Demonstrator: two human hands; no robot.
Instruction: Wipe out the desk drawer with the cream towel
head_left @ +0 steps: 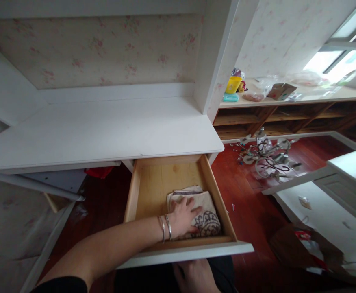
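Inside the open drawer (153, 183), the left hand (184, 215) presses flat, fingers spread, on a folded cloth (207, 215); the right hand (196, 276) sits below the drawer's near front, grip unclear.

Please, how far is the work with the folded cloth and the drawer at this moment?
Done: the drawer is pulled open and the folded cloth lies inside, at its front right. In hand: the left hand rests flat on the cloth, and the right hand is below the drawer front. Left: the drawer is not yet closed, and the hand is still on the cloth.
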